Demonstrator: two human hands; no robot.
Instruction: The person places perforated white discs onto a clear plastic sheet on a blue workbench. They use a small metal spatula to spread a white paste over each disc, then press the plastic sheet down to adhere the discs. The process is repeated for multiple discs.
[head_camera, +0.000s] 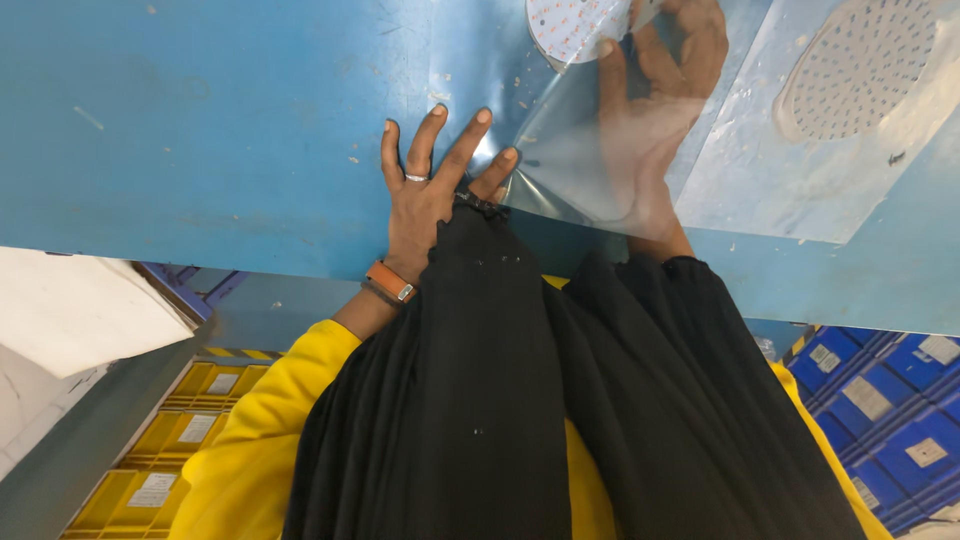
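Black cloth (470, 400) draped over yellow sleeves (250, 440) fills the lower middle of the head view, closest to the lens, and hides both forearms apart from the left wrist with its orange band (392, 282). Beyond it, left hand (432, 180) lies flat on the blue surface (200, 130), fingers spread, ring on one finger, fingertips pinning the near corner of a clear plastic film (570, 150); nothing is gripped, it only presses. Right hand (655, 100) sits under or behind that film, seen through it, fingers curled up around the edge of a round white perforated disc (572, 25) at the top border, grasping it lightly. Judgement: the step in hand looks like slipping the disc into or out of its clear wrapper, left hand anchoring the film while the right works the disc; the next move likely calls for a steady hold on the corner and a clean slide so the film does not crease or drag. A second perforated disc (860, 65) lies in its own film to the right, well apart. Hard to tell: whether the film is a bag or a flat sheet; the first disc is cut off by the frame's top edge; glare blurs the right hand's fingers. Yellow bins (160, 470) and blue bins (890, 410) sit below the surface edge, contents not readable.
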